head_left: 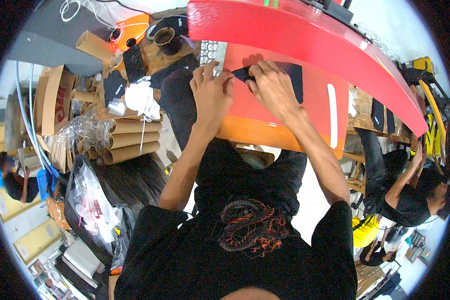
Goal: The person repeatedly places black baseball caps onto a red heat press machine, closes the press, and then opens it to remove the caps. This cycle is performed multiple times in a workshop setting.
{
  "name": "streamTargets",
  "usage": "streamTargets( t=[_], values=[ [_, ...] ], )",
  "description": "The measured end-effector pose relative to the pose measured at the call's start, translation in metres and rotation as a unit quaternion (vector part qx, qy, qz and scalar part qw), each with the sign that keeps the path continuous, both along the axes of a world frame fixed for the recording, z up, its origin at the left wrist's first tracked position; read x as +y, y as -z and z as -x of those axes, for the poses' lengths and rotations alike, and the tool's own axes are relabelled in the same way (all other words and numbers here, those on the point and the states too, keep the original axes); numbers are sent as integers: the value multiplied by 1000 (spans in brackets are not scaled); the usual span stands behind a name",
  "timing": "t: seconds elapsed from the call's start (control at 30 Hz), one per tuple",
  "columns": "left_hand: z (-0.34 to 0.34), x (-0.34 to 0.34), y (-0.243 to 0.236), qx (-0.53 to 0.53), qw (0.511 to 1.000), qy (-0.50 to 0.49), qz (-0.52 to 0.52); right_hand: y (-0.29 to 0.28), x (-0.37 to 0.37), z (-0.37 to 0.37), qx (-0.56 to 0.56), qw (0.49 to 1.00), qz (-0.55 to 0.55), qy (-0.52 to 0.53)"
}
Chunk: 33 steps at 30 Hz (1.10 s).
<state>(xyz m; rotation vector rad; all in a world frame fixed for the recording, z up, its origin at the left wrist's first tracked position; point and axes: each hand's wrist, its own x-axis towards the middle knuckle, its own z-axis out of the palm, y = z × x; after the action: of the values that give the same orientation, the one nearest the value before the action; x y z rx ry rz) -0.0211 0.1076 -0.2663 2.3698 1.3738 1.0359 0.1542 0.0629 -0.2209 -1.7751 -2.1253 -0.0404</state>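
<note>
On our left, cardboard tubes [135,141] lie stacked beside crumpled clear plastic [67,135]. Our left hand [214,92] curls over the red-and-orange tabletop [257,129]; we cannot tell whether its grip pinches anything. Just right, the flat black fabric piece [293,82], pointed leftward and straight-edged rightward, lies on that surface under our right hand [274,89], its grip loosely bent, any pinch hidden. Beyond, we see a white strip [332,116], then a co-worker [412,200].

The cloth [296,80] is black; the bench [316,95] coral red, its edge [257,131] orange, with a white strip [333,117]; the machine [285,27] red; the shirt [180,255] black with a grey-and-orange dragon [252,225]; the tubes [135,140] brown.
</note>
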Motion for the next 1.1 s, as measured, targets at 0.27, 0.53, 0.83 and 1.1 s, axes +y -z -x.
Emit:
streamTargets(
  t=[0.27,0.53,0.83,1.1],
  values=[
    [3,1,-3,16,1000,15,-9,18,3,6,-66,998,-22,4],
    [5,9,-12,-14,998,4,57,13,6,-11,63,998,-1,7],
    [-37,53,-18,-43,967,94,233,14,-4,-20,170,984,-41,33],
    [-67,53,-11,-209,919,181,280,17,-80,-85,504,815,-102,268]
  ],
)
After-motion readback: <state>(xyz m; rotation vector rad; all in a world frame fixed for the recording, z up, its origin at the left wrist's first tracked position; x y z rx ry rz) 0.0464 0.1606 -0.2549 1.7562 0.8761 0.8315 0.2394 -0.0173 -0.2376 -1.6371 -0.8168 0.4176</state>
